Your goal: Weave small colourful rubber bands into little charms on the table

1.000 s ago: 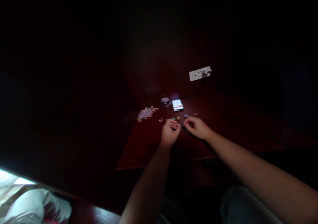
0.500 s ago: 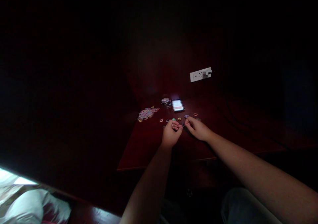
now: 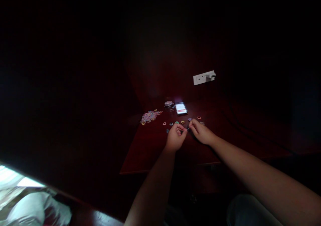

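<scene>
Showing a dim trousered knee (image 3: 247,211) at the bottom, and, off at lower left, a pale trouser leg (image 3: 32,209). Reaching with both bare forearms over the front edge of a dark red table (image 3: 142,155). Pinching one end of a thin strand (image 3: 188,129) between thumb and finger of the left hand (image 3: 176,137), curling the other fingers inward; pinching the opposite end with the fingertips of the right hand (image 3: 201,132), spanning the narrow gap between both hands, too small for telling its exact form. Having a small bluish piece (image 3: 167,131) lying just beside the left hand, on its outer side. Facing, just past the fingers, a loose row running left to right: pink ring (image 3: 164,123), blue ring (image 3: 171,123), green ring (image 3: 177,122), yellow ring (image 3: 182,122), purple piece (image 3: 190,119), coral ring (image 3: 199,118). Looking farther left, meeting a heap of coloured rings (image 3: 151,116). Showing beyond these a clear jar (image 3: 169,105) standing beside a phone (image 3: 181,108) with its screen glowing. Finding, on the back wall, a white socket panel (image 3: 200,79) bearing a plug (image 3: 211,76).
</scene>
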A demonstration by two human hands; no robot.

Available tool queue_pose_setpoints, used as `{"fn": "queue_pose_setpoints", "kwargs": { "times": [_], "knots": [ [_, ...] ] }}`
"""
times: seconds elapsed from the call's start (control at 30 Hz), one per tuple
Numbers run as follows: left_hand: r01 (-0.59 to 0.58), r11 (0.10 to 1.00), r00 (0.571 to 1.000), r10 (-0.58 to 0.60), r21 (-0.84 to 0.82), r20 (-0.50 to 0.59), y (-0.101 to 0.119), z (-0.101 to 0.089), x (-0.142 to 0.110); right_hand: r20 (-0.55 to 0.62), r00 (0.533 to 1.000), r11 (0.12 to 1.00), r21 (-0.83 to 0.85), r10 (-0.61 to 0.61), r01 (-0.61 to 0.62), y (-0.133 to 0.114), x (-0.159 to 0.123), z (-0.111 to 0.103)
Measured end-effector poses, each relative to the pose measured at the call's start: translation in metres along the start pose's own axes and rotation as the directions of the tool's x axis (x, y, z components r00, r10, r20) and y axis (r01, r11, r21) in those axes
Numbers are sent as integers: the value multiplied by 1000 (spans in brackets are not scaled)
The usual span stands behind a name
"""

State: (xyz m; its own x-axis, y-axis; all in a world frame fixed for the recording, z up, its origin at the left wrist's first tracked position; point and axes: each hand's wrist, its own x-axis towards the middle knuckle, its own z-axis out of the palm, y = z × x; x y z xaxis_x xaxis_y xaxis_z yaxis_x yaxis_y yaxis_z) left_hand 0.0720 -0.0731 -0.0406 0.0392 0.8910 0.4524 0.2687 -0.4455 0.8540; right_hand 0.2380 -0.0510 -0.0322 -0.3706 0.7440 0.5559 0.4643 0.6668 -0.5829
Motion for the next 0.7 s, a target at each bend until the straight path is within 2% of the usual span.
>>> {"fn": "queue_pose_setpoints", "kwargs": {
  "times": [0.27,0.4,0.5,0.53,0.6,0.7],
  "knots": [
    [-35,998,999,35,59,-12,-1,1,-2,-177,979,995,24,97,-95,7,4,-1],
    [-39,987,993,56,157,-104,0,-5,-2,-190,972,989,74,136,-124,16,5,0],
    [20,961,966,52,276,-253,-3,-27,-1,-141,983,989,103,116,-102,22,4,2],
    [67,946,952,34,316,-304,-6,-37,-1,-122,987,990,109,105,-92,23,3,2],
    [234,911,893,-63,340,-446,-14,-59,-1,-95,991,989,119,95,-84,22,3,3],
    [345,886,870,-178,310,-460,-26,-83,-3,-57,992,986,135,108,-100,19,2,2]
  ]
}}
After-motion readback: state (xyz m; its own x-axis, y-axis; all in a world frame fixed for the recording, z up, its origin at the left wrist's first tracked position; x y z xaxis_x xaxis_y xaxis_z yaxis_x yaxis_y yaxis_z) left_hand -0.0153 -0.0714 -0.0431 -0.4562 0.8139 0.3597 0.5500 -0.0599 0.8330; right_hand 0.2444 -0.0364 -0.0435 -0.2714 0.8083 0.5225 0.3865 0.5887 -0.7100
